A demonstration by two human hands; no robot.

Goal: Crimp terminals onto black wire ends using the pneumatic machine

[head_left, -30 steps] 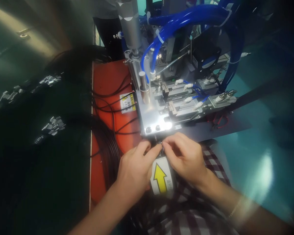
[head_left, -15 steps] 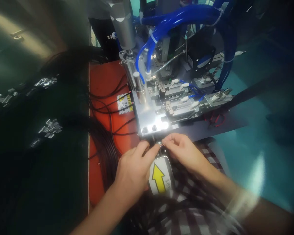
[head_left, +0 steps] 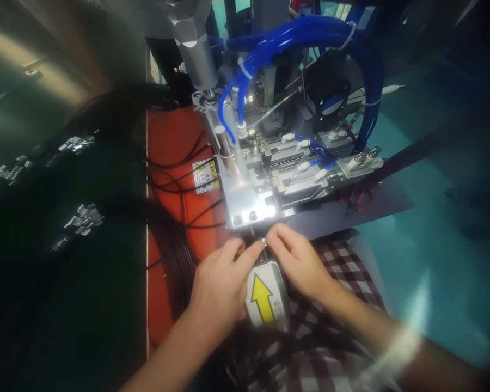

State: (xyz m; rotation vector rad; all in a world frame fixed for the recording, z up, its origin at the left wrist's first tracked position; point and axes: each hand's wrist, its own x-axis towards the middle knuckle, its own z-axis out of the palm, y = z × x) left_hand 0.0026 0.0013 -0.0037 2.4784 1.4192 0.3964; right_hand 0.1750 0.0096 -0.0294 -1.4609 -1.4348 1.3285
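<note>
In the head view my left hand and my right hand meet at the front edge of a metal machine. Both are closed in a pinch, thumbs almost touching. A small shiny metal piece shows between the fingertips; its kind is too small to tell, and fingers hide most of it. Just below lies a white plate with a yellow arrow. Left of my left hand a bundle of black cables runs over an orange-red surface.
Several bright metal cable ends lie on the dark area at left. Thick blue air hoses arch over the machine. Red-handled pliers rest on its base at right. A warning label sits beside the machine.
The view has shifted slightly, so the machine appears a little to the left. My right hand has turned a little and its fingers are more curled. My left hand stays nearly in place.
</note>
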